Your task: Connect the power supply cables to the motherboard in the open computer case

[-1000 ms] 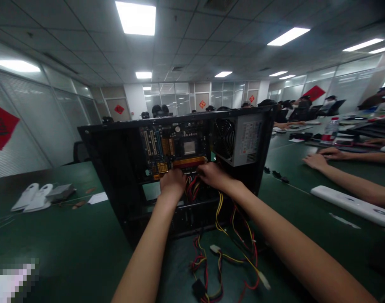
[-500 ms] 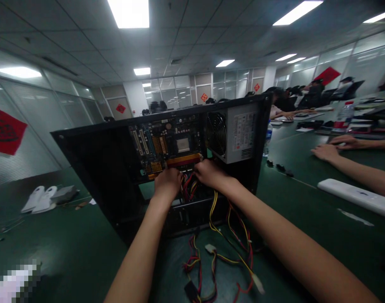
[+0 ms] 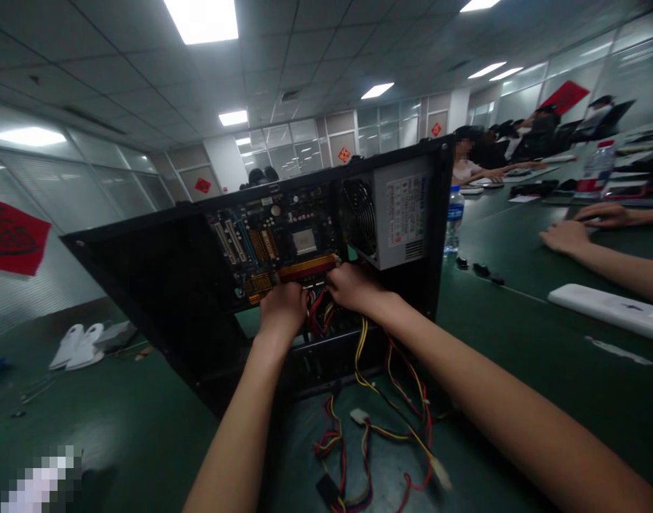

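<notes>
An open black computer case [image 3: 160, 285] stands on the green table [image 3: 117, 420], showing its motherboard [image 3: 276, 246] and a grey power supply [image 3: 396, 210] with a fan. Both my hands reach inside, just below the board's orange slots. My left hand [image 3: 282, 308] is curled, knuckles toward me, at the board's lower edge. My right hand [image 3: 351, 285] is closed beside it among a bundle of red, yellow and black cables [image 3: 321, 317]. What the fingers pinch is hidden. More cables [image 3: 380, 434] with white connectors spill out onto the table.
A co-worker's forearms [image 3: 604, 249] rest on the table at the right, near a white flat bar [image 3: 607, 312]. A water bottle [image 3: 453, 221] stands behind the case. White parts [image 3: 78, 345] lie at the left. Other people sit at the far right.
My view has swung, so the case sits more tilted and nearer. Both hands have stayed at the same spot below the motherboard among the cables.
</notes>
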### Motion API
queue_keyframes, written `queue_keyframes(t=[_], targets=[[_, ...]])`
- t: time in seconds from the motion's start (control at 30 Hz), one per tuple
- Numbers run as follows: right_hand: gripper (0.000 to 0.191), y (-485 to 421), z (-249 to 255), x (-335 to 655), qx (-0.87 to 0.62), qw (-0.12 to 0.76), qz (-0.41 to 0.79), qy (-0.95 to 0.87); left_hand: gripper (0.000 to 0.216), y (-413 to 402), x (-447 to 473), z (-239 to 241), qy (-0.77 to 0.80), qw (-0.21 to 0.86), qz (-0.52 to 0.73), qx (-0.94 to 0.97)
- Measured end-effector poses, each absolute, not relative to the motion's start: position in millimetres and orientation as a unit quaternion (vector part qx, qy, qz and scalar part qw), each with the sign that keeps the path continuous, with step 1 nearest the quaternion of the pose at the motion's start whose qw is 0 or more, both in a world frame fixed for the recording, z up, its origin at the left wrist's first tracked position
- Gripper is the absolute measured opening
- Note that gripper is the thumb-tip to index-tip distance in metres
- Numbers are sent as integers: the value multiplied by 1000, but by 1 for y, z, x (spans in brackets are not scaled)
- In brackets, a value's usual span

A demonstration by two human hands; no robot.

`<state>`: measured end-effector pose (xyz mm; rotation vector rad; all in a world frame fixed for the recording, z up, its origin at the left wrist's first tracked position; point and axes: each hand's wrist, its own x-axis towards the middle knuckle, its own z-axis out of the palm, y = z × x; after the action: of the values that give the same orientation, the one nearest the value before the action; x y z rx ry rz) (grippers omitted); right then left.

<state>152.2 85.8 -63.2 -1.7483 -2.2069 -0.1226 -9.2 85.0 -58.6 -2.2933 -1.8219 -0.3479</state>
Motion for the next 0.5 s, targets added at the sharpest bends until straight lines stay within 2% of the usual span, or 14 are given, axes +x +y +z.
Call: queue_keyframes(t=[0.27,0.37,0.43,0.5], targets=[[26,88,-71,154,-598,175,-49,-781,36,84,-11,-62,-612,89,-127,-776],[24,83,-60,154,-573,223,-39,-788,36,84,-11,-61,-616,88,-121,-774],[23,68,-43,150,-509,275,0,-816,34,84,-12,-59,-617,83,-117,-774],[22,37,-26,138,-377,319,109,-862,31,84,-13,-58,-616,67,-114,-776]])
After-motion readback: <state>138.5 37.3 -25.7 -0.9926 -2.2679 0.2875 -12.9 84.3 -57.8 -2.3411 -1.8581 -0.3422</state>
